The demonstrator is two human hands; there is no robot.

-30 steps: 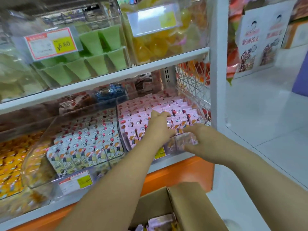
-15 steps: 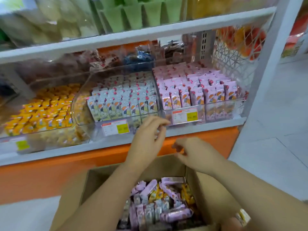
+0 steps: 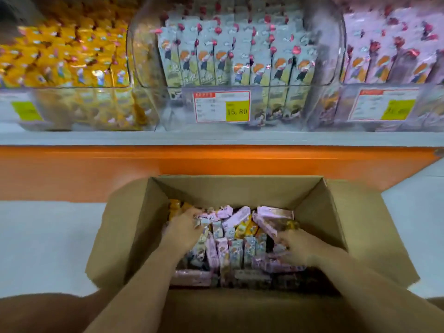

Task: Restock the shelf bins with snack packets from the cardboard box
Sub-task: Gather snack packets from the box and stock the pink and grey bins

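Note:
An open cardboard box (image 3: pixel 235 186) stands on the floor below the shelf, holding a jumble of pink, pale green and yellow snack packets (image 3: pixel 237 246). Both my hands are down inside it. My left hand (image 3: pixel 185 228) lies on the packets at the box's left side, fingertips against a pink packet (image 3: pixel 224 211). My right hand (image 3: pixel 299 248) rests on pink packets at the right side, fingers bent downward. Motion blur hides whether either hand grips anything. Above, clear shelf bins hold yellow packets (image 3: pixel 72 68), pale green packets (image 3: pixel 228 56) and pink packets (image 3: pixel 396 56).
A grey shelf edge (image 3: pixel 216 138) runs over an orange base panel (image 3: pixel 216 162) just behind the box. Price labels (image 3: pixel 222 105) hang on the bin fronts. Pale floor (image 3: pixel 48 236) lies on both sides of the box, whose near flap (image 3: pixel 240 308) is under my forearms.
Both hands came away from the pink bin, dropped past the shelf edge and went down into the box. My view tilted downward and closer to the box.

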